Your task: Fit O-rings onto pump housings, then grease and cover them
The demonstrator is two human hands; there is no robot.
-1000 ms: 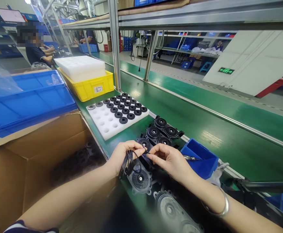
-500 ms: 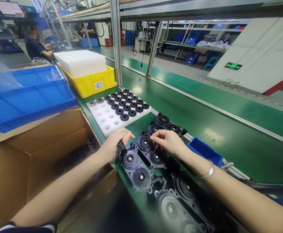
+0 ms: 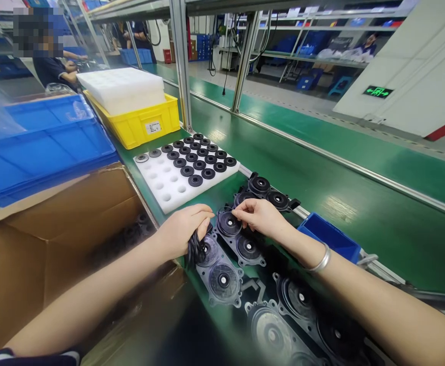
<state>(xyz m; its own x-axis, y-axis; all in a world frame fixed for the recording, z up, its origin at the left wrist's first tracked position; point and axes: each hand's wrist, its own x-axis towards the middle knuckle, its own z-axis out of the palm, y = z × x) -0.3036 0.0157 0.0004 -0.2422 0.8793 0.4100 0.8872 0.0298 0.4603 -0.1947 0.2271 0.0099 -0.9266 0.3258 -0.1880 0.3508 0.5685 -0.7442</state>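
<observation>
My left hand (image 3: 186, 229) is closed around a bundle of thin black rubber rings (image 3: 195, 253) hanging below its fingers. My right hand (image 3: 262, 217) pinches the edge of a single rubber ring (image 3: 222, 209), which lies over the far round recess of a black double-round housing (image 3: 248, 247). Whether the ring is seated in the groove I cannot tell. Beside it, nearer my left hand, a greyer housing (image 3: 223, 280) lies on the green bench, partly covered by the bundle. Further housings (image 3: 278, 200) sit beyond my right hand, and others (image 3: 271, 335) lie closer to me.
A white foam tray (image 3: 157, 189) carries several black discs. Behind it stands a yellow bin (image 3: 130, 124) with white foam on top. An open cardboard box (image 3: 54, 234) and a blue crate (image 3: 42, 152) are at left, a small blue bin (image 3: 329, 239) at right. A person sits far left.
My left hand and its bundle have shifted right, closer to the housing. My right hand has moved slightly left with the ring, whose far edge now shows. The view has shifted slightly.
</observation>
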